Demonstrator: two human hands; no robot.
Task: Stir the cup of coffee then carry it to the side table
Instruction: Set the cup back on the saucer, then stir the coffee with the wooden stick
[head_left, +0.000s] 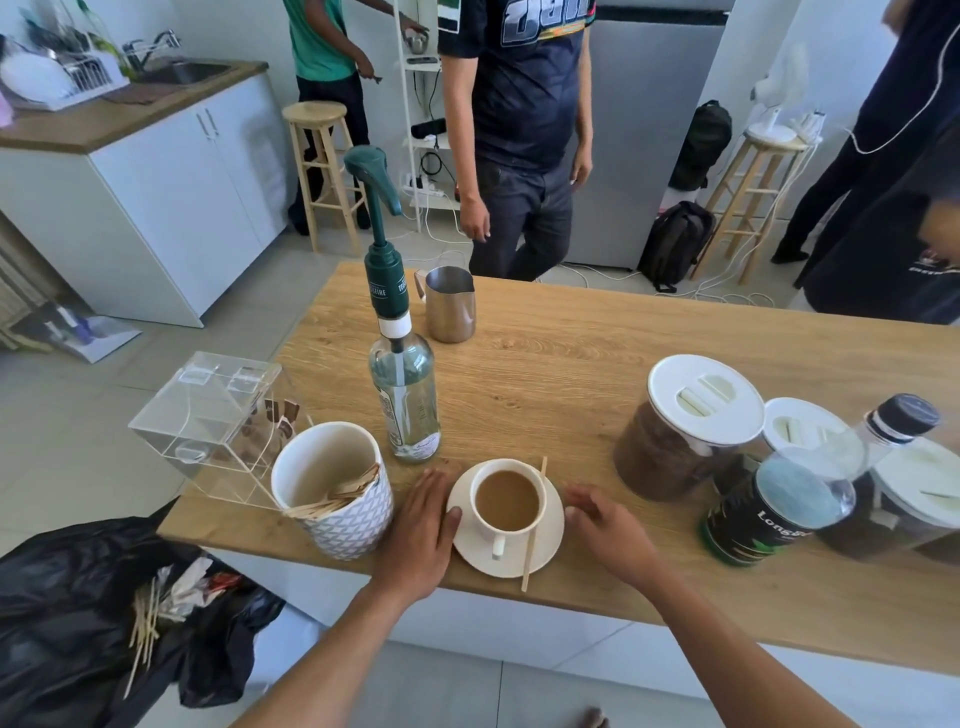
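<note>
— Where is the coffee sitting?
— The cup (508, 501) is standing on its saucer (551, 530) between the two hands, its handle pointing back toward the wrists. The left hand (423, 525) is lying flat and open on the table (571, 374), thumb at the rim, gripping nothing. The right hand (605, 525) is resting loosely open on the far side; it may be touching the rim, I can't tell.
— And the lift?
— I'd be sliding fingers under both sides evenly and keeping it level, since the stirrer (530, 551) is lying loose just inside the right fingertips
</note>
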